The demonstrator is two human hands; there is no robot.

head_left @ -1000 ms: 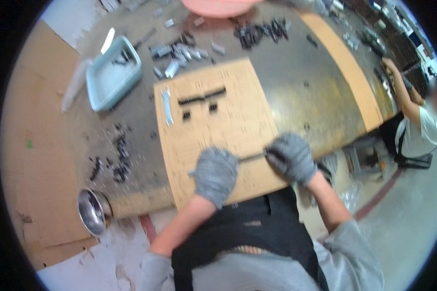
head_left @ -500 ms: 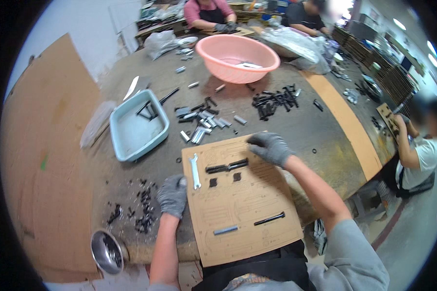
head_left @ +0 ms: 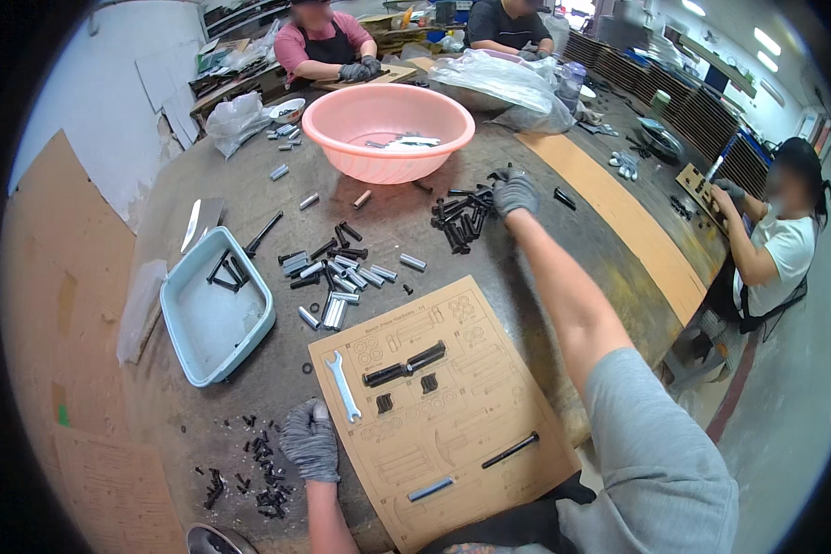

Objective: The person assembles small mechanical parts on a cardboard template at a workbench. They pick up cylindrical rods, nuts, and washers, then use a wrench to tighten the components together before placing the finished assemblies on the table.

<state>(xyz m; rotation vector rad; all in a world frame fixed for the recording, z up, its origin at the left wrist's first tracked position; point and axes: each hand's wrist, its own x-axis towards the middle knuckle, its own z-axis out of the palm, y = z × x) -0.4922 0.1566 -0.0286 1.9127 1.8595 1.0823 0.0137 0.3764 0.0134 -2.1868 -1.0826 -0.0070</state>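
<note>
My right hand (head_left: 515, 195), in a grey knit glove, reaches far across the table to a pile of black bolts (head_left: 460, 222). Its fingers are closed around bolts at the pile's right end; how many cannot be told. My left hand (head_left: 308, 441), gloved too, rests with curled fingers beside the left edge of a printed brown cardboard sheet (head_left: 388, 471); what it holds, if anything, is hidden. On the sheet lie a silver open-ended wrench (head_left: 344, 388), black bolts laid together (head_left: 404, 364), two small black pieces (head_left: 384, 403), a long black bolt (head_left: 511, 450) and a silver tube (head_left: 430, 488).
Silver tubes (head_left: 339, 309) and black bolts lie beyond the sheet. A pink basin (head_left: 388, 166) stands behind them, a light blue tray (head_left: 258, 328) to the left. Small black screws (head_left: 270, 499) are scattered near a metal bowl (head_left: 214, 540). Other people work around the table.
My right hand has moved from the sheet's far right corner forward to the bolt pile and closed there. The view has shifted; my left hand stays beside the sheet.
</note>
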